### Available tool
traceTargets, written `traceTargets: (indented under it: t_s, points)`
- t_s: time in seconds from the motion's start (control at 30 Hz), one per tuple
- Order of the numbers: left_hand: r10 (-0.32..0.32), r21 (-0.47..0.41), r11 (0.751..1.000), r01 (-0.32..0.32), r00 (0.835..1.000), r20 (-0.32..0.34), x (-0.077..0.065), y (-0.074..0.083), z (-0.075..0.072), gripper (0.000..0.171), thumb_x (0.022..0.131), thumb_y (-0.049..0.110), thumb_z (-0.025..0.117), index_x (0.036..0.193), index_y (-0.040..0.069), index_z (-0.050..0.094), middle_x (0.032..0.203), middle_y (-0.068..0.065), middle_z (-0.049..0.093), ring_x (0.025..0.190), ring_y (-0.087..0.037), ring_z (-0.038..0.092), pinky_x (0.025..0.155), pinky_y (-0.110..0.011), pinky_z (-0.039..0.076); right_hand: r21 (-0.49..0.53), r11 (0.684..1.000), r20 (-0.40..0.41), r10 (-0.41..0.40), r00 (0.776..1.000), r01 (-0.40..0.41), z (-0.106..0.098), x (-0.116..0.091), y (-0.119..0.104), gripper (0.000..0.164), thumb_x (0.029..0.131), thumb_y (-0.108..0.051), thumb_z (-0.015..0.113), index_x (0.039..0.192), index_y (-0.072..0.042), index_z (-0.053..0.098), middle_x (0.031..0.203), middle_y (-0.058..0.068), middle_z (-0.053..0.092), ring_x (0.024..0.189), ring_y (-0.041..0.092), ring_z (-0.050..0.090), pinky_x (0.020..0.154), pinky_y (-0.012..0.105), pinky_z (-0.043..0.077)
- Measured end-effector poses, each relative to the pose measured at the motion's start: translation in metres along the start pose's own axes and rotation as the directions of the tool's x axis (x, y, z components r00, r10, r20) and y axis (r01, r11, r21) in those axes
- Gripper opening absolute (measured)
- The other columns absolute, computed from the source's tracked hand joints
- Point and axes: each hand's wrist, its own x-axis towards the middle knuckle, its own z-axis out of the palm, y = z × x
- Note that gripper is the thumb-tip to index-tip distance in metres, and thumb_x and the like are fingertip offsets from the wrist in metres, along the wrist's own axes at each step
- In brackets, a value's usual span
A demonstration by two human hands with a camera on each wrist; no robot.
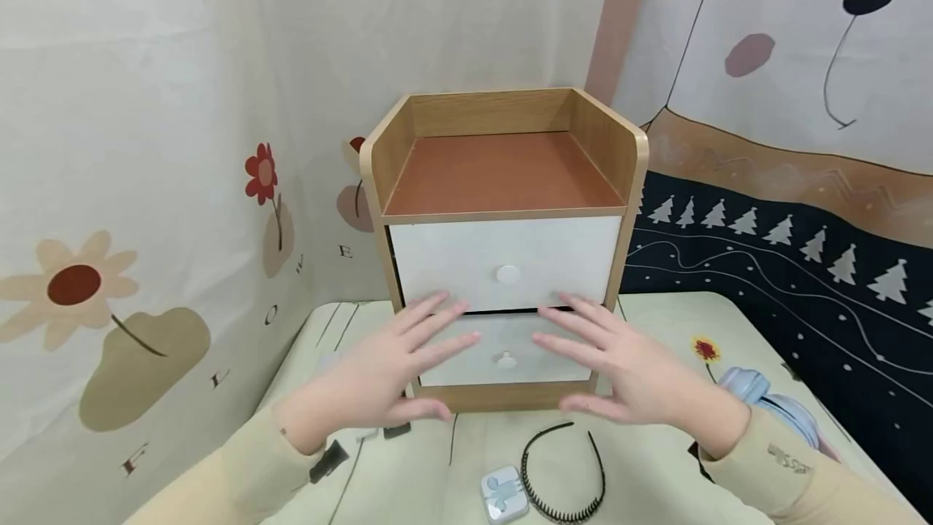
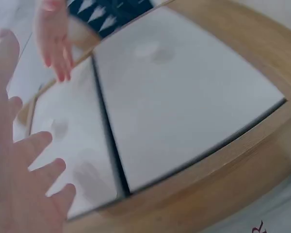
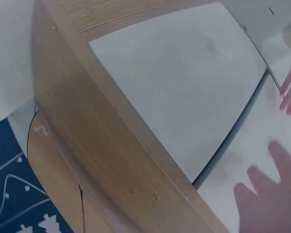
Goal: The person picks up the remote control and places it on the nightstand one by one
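A small wooden cabinet (image 1: pixel 513 172) with two white drawers stands in the middle of the head view. Its upper drawer (image 1: pixel 452 262) and lower drawer (image 1: pixel 466 371) each have a round white knob, and both look closed. My left hand (image 1: pixel 386 363) is spread in front of the cabinet's left side, fingers straight and apart. Opposite it, my right hand (image 1: pixel 627 359) is held the same way before the right side. Neither hand holds anything. In the left wrist view the left fingers (image 2: pixel 48 177) hover near the drawer fronts; whether they touch cannot be told.
In front of the cabinet lie a black toothed headband (image 1: pixel 563 501) and a white earphone case (image 1: pixel 504 494). A light blue item (image 1: pixel 773 403) sits at the right, partly behind the right forearm. Small dark pieces (image 1: pixel 330 460) lie by the left wrist. Printed cloth (image 1: pixel 146 144) hangs around.
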Motion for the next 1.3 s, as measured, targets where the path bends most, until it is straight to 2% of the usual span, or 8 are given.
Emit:
traceTargets:
  t_s: [0.13,0.27,0.43,0.57,0.8,1.03,1.17,1.3]
  points:
    - [-0.079,-0.046,0.997,0.07,0.961,-0.266,-0.012,-0.011,0.0,0.072,0.111,0.062,0.051,0.155,0.006,0.06,0.158,-0.024,0.06,0.145,-0.045,0.058,0.131,-0.039,0.041,0.001,0.999,-0.334,0.031,0.942,-0.033,0.007,0.007,0.006,0.051,0.112,-0.047,0.061,0.141,-0.007,0.073,0.142,0.019,0.071,0.128,0.036,0.069,0.115,0.027,0.052]
    - [-0.202,-0.042,0.977,0.207,0.852,-0.483,-0.034,-0.024,0.011,0.063,0.112,0.049,0.058,0.146,-0.003,0.065,0.145,-0.027,0.068,0.129,-0.046,0.067,0.131,-0.025,0.036,0.045,0.981,-0.558,0.183,0.809,-0.19,0.016,0.01,0.009,0.044,0.111,-0.037,0.062,0.129,0.002,0.072,0.124,0.022,0.068,0.102,0.03,0.068,0.099,0.012,0.052]
    - [-0.347,-0.056,0.915,0.4,0.706,-0.617,-0.075,-0.035,0.038,0.052,0.102,0.029,0.065,0.14,-0.006,0.069,0.13,-0.03,0.073,0.114,-0.05,0.068,0.126,-0.014,0.037,0.223,0.874,-0.613,0.471,0.635,-0.433,0.027,0.01,0.009,0.054,0.101,-0.019,0.071,0.146,0.006,0.053,0.14,0.032,0.052,0.102,0.035,0.065,0.095,0.012,0.048]
    - [-0.476,-0.097,0.842,0.531,0.646,-0.596,-0.104,-0.041,0.059,0.055,0.093,0.018,0.069,0.143,-0.005,0.067,0.131,-0.03,0.072,0.112,-0.049,0.067,0.117,-0.018,0.045,0.326,0.781,-0.585,0.609,0.535,-0.532,0.033,0.009,0.012,0.071,0.098,-0.006,0.072,0.162,-0.001,0.041,0.149,0.032,0.052,0.107,0.04,0.067,0.098,0.006,0.047]
    - [-0.765,-0.147,0.601,0.785,0.513,-0.389,-0.146,-0.045,0.088,0.064,0.096,0.012,0.073,0.157,0.007,0.056,0.141,-0.025,0.067,0.112,-0.046,0.064,0.09,-0.063,0.052,0.418,0.663,-0.466,0.743,0.48,-0.621,0.046,0.004,0.013,0.074,0.103,-0.011,0.071,0.17,-0.006,0.038,0.141,0.029,0.062,0.106,0.037,0.072,0.091,0.001,0.046]
    - [-0.912,-0.151,0.394,0.906,0.367,-0.183,-0.175,-0.054,0.114,0.071,0.102,0.019,0.072,0.167,0.014,0.045,0.152,-0.028,0.059,0.137,-0.053,0.055,0.113,-0.072,0.043,0.406,0.644,-0.467,0.756,0.459,-0.648,0.055,-0.002,0.011,0.061,0.105,-0.007,0.069,0.162,-0.001,0.05,0.134,0.028,0.065,0.107,0.042,0.073,0.089,-0.004,0.043]
    - [-0.942,-0.133,0.331,0.934,0.319,-0.104,-0.183,-0.056,0.118,0.073,0.104,0.022,0.069,0.169,0.012,0.04,0.156,-0.031,0.054,0.142,-0.055,0.05,0.117,-0.075,0.04,0.399,0.638,-0.477,0.758,0.445,-0.658,0.054,-0.001,0.009,0.055,0.104,-0.004,0.07,0.157,0.001,0.055,0.131,0.027,0.067,0.107,0.042,0.074,0.089,-0.005,0.042]
    - [-0.953,-0.12,0.301,0.946,0.295,-0.062,-0.192,-0.056,0.122,0.074,0.104,0.023,0.068,0.17,0.01,0.038,0.159,-0.033,0.05,0.145,-0.057,0.047,0.119,-0.076,0.037,0.392,0.646,-0.48,0.751,0.454,-0.655,0.052,0.001,0.008,0.055,0.103,-0.002,0.071,0.157,0.0,0.057,0.125,0.026,0.069,0.106,0.043,0.075,0.089,-0.005,0.042]
